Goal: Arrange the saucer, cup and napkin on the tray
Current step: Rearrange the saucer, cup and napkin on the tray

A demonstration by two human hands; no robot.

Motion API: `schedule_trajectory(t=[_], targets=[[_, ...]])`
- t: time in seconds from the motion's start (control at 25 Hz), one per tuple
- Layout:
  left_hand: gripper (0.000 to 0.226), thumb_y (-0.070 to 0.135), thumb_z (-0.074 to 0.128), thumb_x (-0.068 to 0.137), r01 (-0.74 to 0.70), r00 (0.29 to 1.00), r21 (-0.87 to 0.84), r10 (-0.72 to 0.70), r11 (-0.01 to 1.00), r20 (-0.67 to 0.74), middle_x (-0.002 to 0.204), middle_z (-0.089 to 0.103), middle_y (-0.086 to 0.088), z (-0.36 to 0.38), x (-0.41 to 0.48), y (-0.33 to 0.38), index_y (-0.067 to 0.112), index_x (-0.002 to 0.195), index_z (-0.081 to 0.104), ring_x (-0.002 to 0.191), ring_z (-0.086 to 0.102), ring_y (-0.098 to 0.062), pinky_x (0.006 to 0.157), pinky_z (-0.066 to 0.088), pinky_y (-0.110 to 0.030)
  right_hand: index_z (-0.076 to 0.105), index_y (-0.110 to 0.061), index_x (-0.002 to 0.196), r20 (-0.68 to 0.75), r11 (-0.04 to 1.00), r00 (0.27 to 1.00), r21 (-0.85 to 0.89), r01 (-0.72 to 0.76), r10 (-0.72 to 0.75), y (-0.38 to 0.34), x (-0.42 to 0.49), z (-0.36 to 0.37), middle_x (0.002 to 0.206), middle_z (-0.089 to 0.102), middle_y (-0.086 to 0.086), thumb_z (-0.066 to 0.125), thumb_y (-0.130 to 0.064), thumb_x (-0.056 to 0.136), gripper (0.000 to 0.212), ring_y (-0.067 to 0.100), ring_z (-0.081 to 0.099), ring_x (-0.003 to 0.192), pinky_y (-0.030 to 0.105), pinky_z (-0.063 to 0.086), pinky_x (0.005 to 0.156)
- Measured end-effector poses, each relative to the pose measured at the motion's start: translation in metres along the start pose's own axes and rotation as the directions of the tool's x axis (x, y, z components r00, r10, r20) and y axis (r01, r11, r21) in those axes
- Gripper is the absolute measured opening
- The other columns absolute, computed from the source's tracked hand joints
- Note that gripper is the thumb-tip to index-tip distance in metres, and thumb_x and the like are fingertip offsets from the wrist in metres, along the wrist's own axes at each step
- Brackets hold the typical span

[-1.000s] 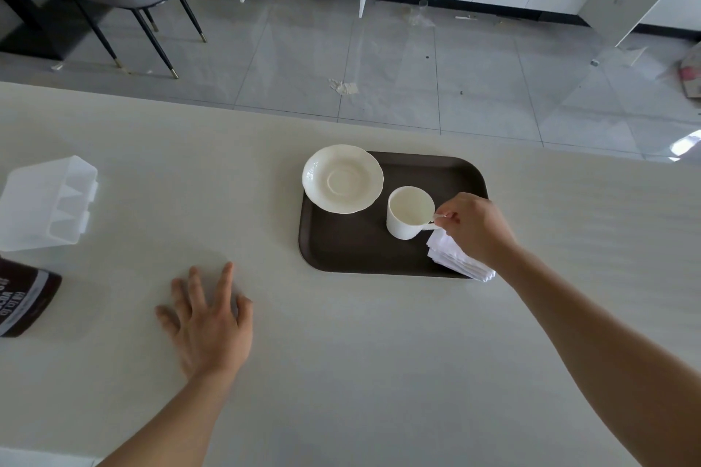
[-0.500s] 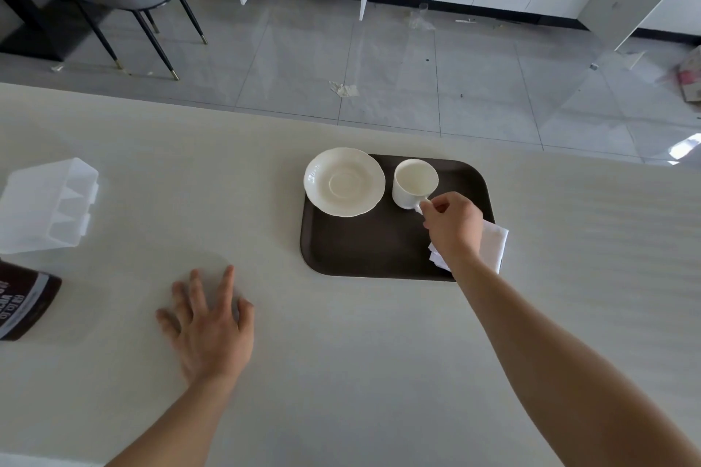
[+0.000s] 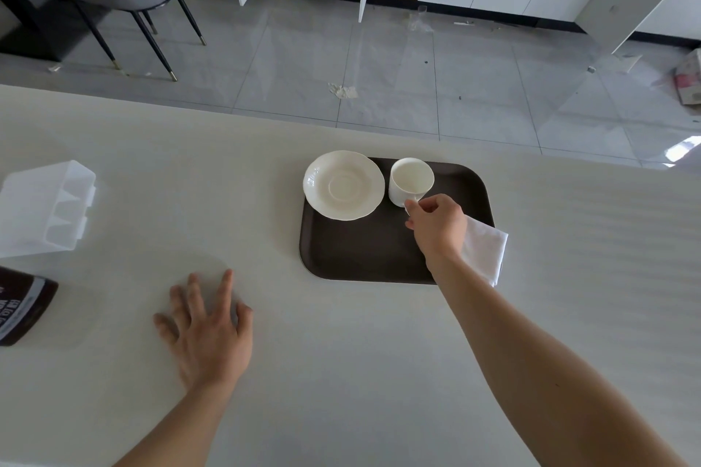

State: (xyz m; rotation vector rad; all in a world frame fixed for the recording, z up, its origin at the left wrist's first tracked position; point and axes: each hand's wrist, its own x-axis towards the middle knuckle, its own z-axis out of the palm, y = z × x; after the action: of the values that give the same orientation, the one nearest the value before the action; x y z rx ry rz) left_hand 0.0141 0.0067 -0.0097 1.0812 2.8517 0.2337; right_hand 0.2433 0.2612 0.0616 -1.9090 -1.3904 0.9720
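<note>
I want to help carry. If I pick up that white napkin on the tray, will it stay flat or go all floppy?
Probably floppy: the napkin looks like thin folded cloth, and one corner already hangs past the rim of the tray. It is likely very light, so it should lift easily. It may unfold if you pinch just one corner, since it seems to be several loose layers.

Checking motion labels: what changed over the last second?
Right hand carried the cup by its handle from beside the napkin to the tray's far edge, right of the saucer; it still pinches the handle. Left hand, saucer, tray unchanged.
</note>
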Motion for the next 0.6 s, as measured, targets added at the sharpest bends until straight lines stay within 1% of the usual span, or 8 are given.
schedule_trajectory(t=[0.16, 0.32, 0.48, 0.6], targets=[[0.061, 0.046, 0.033, 0.083, -0.004, 1.0, 0.006, 0.004, 1.0, -0.006, 0.156, 0.033, -0.016, 0.0016, -0.0004, -0.0005, 0.036, 0.143, 0.044, 0.146, 0.021, -0.04, 0.116, 0.01, -0.063, 0.059, -0.022, 0.074, 0.015, 1.0, 1.0, 0.023, 0.0, 0.0, -0.0018, 0.0007, -0.0001, 0.068, 0.072, -0.003, 0.069, -0.036, 0.085, 0.021, -0.009, 0.063, 0.052, 0.023, 0.039, 0.053], [0.062, 0.046, 0.034, 0.083, -0.004, 1.0, 0.009, 0.004, 1.0, -0.001, 0.156, 0.033, -0.016, 0.0015, -0.0002, -0.0008, 0.036, 0.143, 0.043, 0.146, 0.021, -0.04, 0.115, 0.011, -0.063, 0.059, -0.021, 0.073, 0.024, 1.0, 1.0, 0.008, 0.011, -0.011, -0.0024, 0.0021, 0.0003, 0.066, 0.072, -0.002, 0.069, -0.034, 0.085, 0.021, -0.01, 0.062, 0.05, 0.023, 0.038, 0.052], [0.061, 0.045, 0.037, 0.083, -0.011, 1.0, -0.001, 0.011, 1.0, -0.016, 0.155, 0.034, -0.017, 0.0006, -0.0008, -0.0002, 0.035, 0.143, 0.045, 0.145, 0.023, -0.041, 0.115, 0.012, -0.064, 0.061, -0.018, 0.077, 0.03, 1.0, 0.999, -0.001, 0.015, -0.015, -0.0026, 0.0056, -0.0008, 0.065, 0.072, -0.002, 0.069, -0.033, 0.085, 0.019, -0.011, 0.061, 0.05, 0.023, 0.038, 0.052], [0.062, 0.046, 0.035, 0.083, -0.009, 1.0, -0.004, 0.009, 1.0, -0.013, 0.156, 0.033, -0.016, 0.0003, -0.001, -0.0002, 0.036, 0.143, 0.045, 0.146, 0.022, -0.04, 0.115, 0.011, -0.063, 0.061, -0.019, 0.077, 0.032, 1.0, 0.999, -0.005, 0.019, -0.018, -0.0016, 0.0063, -0.0007, 0.065, 0.071, -0.003, 0.07, -0.034, 0.085, 0.019, -0.011, 0.062, 0.052, 0.023, 0.038, 0.052]])
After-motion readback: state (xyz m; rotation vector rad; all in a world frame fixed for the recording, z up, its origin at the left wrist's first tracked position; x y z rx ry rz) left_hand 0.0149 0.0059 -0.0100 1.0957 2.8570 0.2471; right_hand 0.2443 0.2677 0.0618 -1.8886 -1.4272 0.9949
